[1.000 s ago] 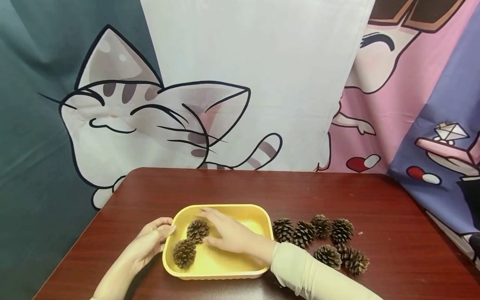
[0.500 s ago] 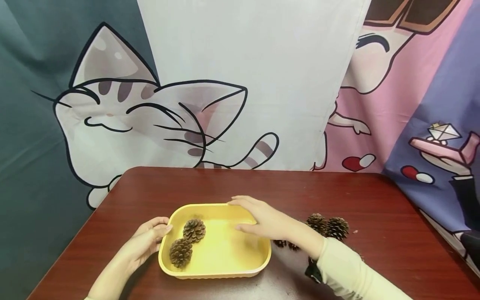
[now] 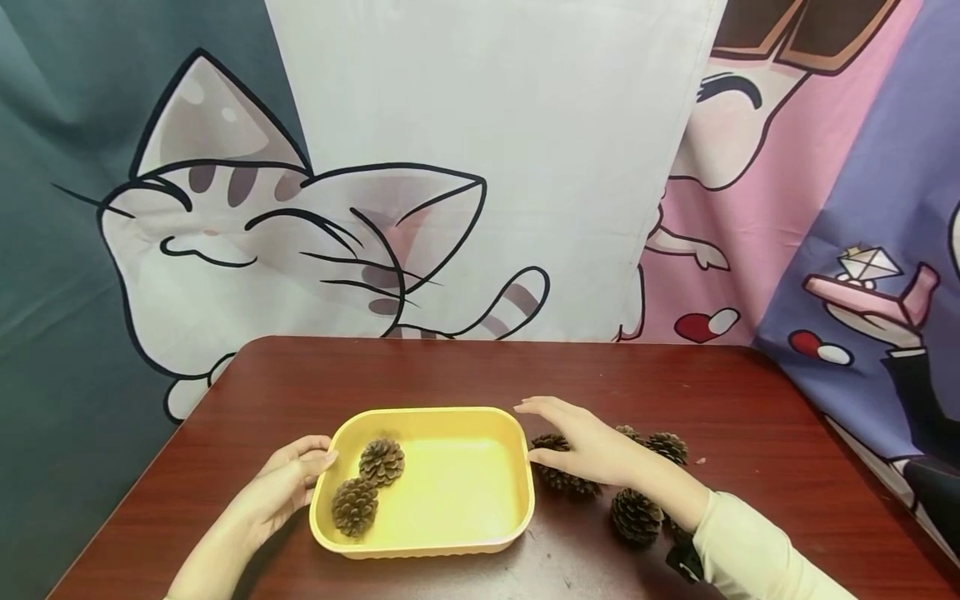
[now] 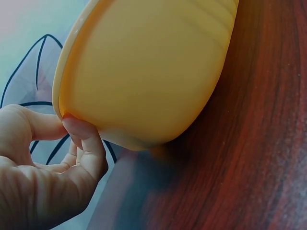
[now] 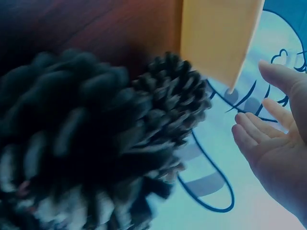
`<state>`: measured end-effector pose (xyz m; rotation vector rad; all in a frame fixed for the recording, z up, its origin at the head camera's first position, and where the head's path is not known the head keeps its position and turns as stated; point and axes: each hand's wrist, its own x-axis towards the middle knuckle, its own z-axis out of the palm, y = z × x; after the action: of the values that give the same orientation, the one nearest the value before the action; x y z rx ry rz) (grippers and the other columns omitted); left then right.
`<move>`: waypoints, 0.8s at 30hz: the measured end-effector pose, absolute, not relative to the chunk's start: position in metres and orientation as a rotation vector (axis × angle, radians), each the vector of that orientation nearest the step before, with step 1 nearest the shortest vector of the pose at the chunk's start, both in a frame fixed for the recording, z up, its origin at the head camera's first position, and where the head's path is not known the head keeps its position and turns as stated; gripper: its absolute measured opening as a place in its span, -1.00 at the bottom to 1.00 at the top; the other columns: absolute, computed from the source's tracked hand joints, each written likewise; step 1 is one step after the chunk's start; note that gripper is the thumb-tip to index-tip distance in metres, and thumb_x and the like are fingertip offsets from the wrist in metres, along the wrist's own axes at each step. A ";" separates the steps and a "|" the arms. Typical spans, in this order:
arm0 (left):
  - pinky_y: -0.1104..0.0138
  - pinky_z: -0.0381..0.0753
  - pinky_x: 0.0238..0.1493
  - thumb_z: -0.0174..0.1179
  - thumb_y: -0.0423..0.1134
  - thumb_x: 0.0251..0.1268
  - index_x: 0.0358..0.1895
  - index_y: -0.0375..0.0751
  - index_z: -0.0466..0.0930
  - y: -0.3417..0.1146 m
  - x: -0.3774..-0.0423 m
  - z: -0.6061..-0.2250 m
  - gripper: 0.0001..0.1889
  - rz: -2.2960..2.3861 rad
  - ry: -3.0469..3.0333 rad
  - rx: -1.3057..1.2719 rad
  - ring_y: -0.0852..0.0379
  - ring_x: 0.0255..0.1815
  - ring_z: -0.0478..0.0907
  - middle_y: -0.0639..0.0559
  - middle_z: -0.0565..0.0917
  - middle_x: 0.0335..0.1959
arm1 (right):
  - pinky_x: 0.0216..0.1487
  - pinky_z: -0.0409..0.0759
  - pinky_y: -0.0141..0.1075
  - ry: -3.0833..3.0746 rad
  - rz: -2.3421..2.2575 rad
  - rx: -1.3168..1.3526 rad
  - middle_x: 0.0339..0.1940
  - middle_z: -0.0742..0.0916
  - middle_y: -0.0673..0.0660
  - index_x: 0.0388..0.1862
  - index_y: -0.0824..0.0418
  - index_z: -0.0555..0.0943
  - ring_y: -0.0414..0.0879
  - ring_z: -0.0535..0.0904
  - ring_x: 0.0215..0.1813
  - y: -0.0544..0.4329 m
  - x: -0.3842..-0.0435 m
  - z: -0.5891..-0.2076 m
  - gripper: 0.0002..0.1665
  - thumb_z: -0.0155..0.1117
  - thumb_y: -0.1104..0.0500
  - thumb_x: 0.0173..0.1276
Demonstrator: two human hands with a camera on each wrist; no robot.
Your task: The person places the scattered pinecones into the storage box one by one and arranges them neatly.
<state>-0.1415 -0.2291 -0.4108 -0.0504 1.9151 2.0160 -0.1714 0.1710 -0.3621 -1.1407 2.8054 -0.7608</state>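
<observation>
A yellow plastic basin [image 3: 450,483] with rounded corners stands on the table. Two pine cones [image 3: 382,462] lie inside it at its left end. My left hand [image 3: 285,483] pinches the basin's left rim between thumb and fingers, as the left wrist view also shows. Just past the right rim, my right hand [image 3: 588,442] is held with fingers spread and holds nothing. Under and beside it lie several more pine cones [image 3: 636,517], partly hidden by the hand and forearm. In the right wrist view a large blurred pine cone [image 5: 72,134] fills the left side.
The dark red wooden table [image 3: 420,371] reaches back to a hanging cloth [image 3: 525,125] printed with a cartoon cat. A small pale scrap [image 3: 701,461] lies to the right of the pine cones.
My right hand has moved from inside the basin, over its right rim, to the pine cones on the right. The left hand keeps hold of the rim. The head view has shifted slightly.
</observation>
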 end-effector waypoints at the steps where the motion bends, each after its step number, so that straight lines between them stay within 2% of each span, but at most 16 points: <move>1: 0.30 0.60 -0.22 0.05 -0.28 0.36 -0.01 -0.28 0.19 -0.229 -0.141 -0.411 -0.72 2.016 1.915 -0.050 0.18 -0.23 0.57 0.07 0.56 -0.29 | 0.25 0.37 -0.06 2.808 -0.752 -1.133 0.29 0.46 0.10 0.29 0.13 0.36 0.00 0.33 0.34 0.174 -0.171 -0.364 -0.32 0.35 0.08 0.21; 8: 0.30 0.60 -0.19 0.04 -0.28 0.37 0.00 -0.30 0.19 -0.229 -0.141 -0.411 -0.72 2.013 1.922 -0.053 0.19 -0.21 0.56 0.07 0.56 -0.29 | 0.10 0.49 -0.06 2.821 -0.687 -1.101 0.28 0.45 0.19 0.28 0.18 0.36 0.05 0.43 0.21 0.191 -0.171 -0.376 -0.20 0.47 0.14 0.05; 18: 0.29 0.60 -0.19 0.07 -0.25 0.35 -0.05 -0.22 0.24 -0.229 -0.140 -0.411 -0.75 2.005 1.921 -0.087 0.17 -0.21 0.57 0.08 0.56 -0.28 | 0.16 0.43 0.02 2.836 -0.564 -1.052 0.27 0.44 0.24 0.23 0.15 0.41 0.13 0.43 0.23 0.198 -0.171 -0.392 -0.19 0.51 0.15 -0.04; 24: 0.29 0.60 -0.18 0.07 -0.26 0.35 -0.07 -0.20 0.25 -0.230 -0.140 -0.412 -0.77 2.010 1.914 -0.054 0.18 -0.20 0.57 0.09 0.56 -0.28 | 0.16 0.45 -0.06 2.842 -0.566 -1.087 0.19 0.52 0.14 0.21 0.17 0.43 0.03 0.47 0.19 0.196 -0.171 -0.397 -0.22 0.51 0.17 -0.05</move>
<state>-0.1396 -0.2303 -0.4118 -0.0538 1.9144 2.0102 -0.1714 0.1962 -0.3972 -1.0870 2.8415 -0.5662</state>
